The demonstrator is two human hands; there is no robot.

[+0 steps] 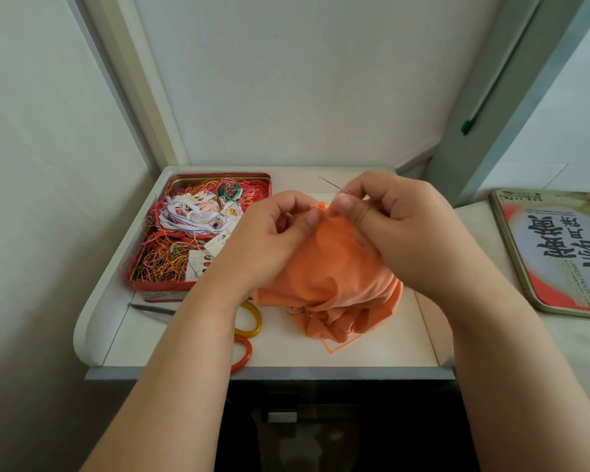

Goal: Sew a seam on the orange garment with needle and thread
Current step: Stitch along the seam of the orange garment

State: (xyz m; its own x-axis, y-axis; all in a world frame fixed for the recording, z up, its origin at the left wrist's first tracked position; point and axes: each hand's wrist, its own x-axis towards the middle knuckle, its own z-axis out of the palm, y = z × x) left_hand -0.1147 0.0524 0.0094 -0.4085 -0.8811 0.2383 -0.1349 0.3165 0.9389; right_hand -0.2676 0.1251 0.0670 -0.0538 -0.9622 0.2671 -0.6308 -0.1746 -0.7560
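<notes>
The crumpled orange cotton garment lies bunched on the white surface. The left hand pinches its raised edge; the right hand pinches the thin steel needle. Best keep the fold taut, stitches small.

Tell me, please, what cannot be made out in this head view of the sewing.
- Needle: its lower end is hidden behind the right hand; its eye is too small to see.
- Seam on the orange garment: covered by both hands' fingers.
- Scissors: middle hidden under the left hand's forearm.
- Tin lid: cut off by the right edge.
</notes>
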